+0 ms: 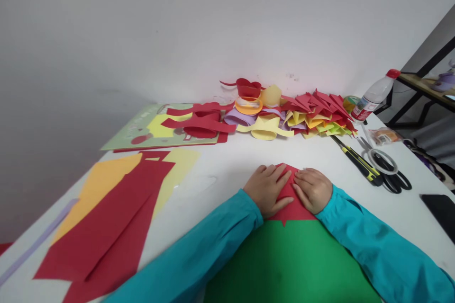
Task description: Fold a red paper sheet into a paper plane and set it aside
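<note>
A sheet of red paper (288, 208) lies in front of me, with a small pointed piece jutting from its near edge over a large green sheet (284, 265). My left hand (268, 189) rests on the paper's left side, fingers spread and lying flat. On the right side, the bent fingers of my right hand (313, 190) are held together against the paper, with the thumb pressed down near them. Between the two hands the red paper shows up to its far corner. Part of its outline is hidden under both hands.
Red paper sheets (103, 213) and an orange sheet (103, 180) lie left. Cut paper shapes (202, 123) and folded papers (316, 109) are piled along the wall. A cutter knife (359, 161), scissors (393, 180), tape ring (383, 161) and bottle (373, 97) are at right.
</note>
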Demonstrator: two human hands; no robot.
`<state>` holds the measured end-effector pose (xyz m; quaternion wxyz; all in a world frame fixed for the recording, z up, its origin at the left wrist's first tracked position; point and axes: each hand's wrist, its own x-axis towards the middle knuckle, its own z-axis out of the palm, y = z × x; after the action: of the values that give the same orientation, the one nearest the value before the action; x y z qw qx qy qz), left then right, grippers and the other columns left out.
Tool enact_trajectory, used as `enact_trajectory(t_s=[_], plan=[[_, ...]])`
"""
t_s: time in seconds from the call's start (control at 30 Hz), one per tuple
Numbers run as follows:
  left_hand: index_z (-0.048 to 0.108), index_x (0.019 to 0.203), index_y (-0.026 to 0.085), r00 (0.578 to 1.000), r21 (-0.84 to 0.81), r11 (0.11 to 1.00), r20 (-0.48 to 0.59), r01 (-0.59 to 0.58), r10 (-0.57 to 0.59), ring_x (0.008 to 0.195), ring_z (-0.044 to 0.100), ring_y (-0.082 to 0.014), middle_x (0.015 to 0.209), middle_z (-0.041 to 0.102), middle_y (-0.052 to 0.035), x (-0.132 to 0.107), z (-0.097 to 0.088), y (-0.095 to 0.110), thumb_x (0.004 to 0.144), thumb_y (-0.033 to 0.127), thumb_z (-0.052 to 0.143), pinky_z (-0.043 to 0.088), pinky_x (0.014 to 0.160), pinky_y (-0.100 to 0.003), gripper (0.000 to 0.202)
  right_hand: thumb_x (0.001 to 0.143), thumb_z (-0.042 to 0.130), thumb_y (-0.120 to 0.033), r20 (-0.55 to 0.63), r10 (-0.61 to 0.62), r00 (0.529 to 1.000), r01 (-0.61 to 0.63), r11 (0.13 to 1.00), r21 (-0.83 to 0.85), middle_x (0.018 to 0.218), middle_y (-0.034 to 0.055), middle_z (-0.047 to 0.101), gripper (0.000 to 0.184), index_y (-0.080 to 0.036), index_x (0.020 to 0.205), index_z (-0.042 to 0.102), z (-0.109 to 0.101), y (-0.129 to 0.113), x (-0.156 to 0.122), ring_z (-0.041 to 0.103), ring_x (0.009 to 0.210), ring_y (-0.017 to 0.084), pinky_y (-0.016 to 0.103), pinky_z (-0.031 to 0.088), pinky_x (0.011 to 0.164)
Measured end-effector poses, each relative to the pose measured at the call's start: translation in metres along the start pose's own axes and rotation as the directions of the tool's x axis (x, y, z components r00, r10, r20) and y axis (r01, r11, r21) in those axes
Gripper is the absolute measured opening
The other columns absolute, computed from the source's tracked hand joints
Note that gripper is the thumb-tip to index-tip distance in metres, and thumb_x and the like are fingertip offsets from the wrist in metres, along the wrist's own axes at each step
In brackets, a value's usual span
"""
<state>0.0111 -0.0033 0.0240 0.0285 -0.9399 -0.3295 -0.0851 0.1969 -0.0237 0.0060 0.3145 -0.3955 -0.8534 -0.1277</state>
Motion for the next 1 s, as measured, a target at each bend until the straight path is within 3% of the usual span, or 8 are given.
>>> enact_trajectory(t_s=[0.17,0.37,0.57,0.67,0.73,0.83,1.0], plan=[[0.043,0.124,0.011,1.000,0.017,1.000,-0.007,0.001,-0.001,0.098,0.045,-0.0289,0.129,0.043,-0.0170,0.001,-0.001,0.001,0.083,0.057,0.030,0.033,0.078,-0.043,0.063,0.083,0.047,-0.021,0.034,-0.023,0.999,0.023,1.000,0.012,0.093,0.0108,0.068,0.022,-0.012,0.091,0.066,0.001,0.003,0.000,0.061,0.092,0.021,0.038,0.046,0.089],[0.047,0.121,0.010,1.000,0.017,1.000,0.011,0.013,-0.014,0.099,0.044,-0.0306,0.130,0.042,-0.0184,0.001,-0.001,0.003,0.082,0.059,0.028,0.033,0.078,-0.044,0.066,0.082,0.048,-0.021,0.076,-0.041,0.996,0.041,0.999,-0.001,0.094,0.0126,0.068,0.025,-0.007,0.094,0.066,0.002,0.002,0.002,0.062,0.089,0.023,0.037,0.050,0.081],[0.044,0.126,0.014,1.000,-0.027,1.000,-0.020,0.013,-0.013,0.096,0.046,-0.0281,0.133,0.043,-0.0122,-0.001,0.008,-0.009,0.085,0.050,0.032,0.036,0.079,-0.043,0.055,0.083,0.049,-0.023,0.093,-0.049,0.994,0.048,0.999,0.005,0.094,0.0076,0.069,0.021,-0.015,0.084,0.067,0.000,0.006,0.001,0.062,0.094,0.022,0.040,0.044,0.086],[0.043,0.126,0.014,0.996,-0.114,0.993,-0.093,-0.020,0.009,0.090,0.050,-0.0237,0.135,0.040,-0.0120,-0.002,0.019,-0.026,0.088,0.036,0.031,0.039,0.080,-0.042,0.046,0.082,0.049,-0.025,0.128,-0.041,0.991,0.038,0.999,0.030,0.097,0.0074,0.069,0.020,-0.017,0.086,0.067,-0.001,0.009,0.000,0.060,0.096,0.021,0.041,0.041,0.089],[0.049,0.120,0.010,0.977,-0.233,0.969,-0.213,-0.080,0.030,0.092,0.052,-0.0210,0.134,0.040,-0.0162,-0.002,0.027,-0.038,0.089,0.027,0.028,0.041,0.082,-0.039,0.041,0.082,0.050,-0.026,0.154,-0.039,0.987,0.032,0.998,0.047,0.099,0.0077,0.068,0.020,-0.017,0.088,0.067,-0.002,0.010,-0.001,0.060,0.099,0.021,0.041,0.039,0.091],[0.060,0.099,0.012,0.930,-0.344,0.916,-0.359,-0.206,0.074,0.096,0.053,-0.0178,0.119,0.054,-0.0152,-0.003,0.034,-0.053,0.086,0.017,0.030,0.043,0.083,-0.033,0.033,0.082,0.049,-0.027,0.161,-0.041,0.986,0.032,0.998,0.056,0.102,0.0083,0.067,0.021,-0.016,0.091,0.066,-0.002,0.012,-0.003,0.059,0.101,0.022,0.042,0.038,0.093],[0.065,0.087,0.013,0.914,-0.275,0.917,-0.365,-0.289,0.179,0.086,0.053,-0.0201,0.105,0.063,-0.0135,-0.002,0.025,-0.057,0.080,0.014,0.039,0.046,0.076,-0.036,0.028,0.084,0.047,-0.025,0.172,-0.068,0.983,0.061,0.997,0.050,0.104,0.0100,0.066,0.023,-0.014,0.094,0.064,0.001,0.014,-0.004,0.057,0.104,0.022,0.042,0.037,0.094]])
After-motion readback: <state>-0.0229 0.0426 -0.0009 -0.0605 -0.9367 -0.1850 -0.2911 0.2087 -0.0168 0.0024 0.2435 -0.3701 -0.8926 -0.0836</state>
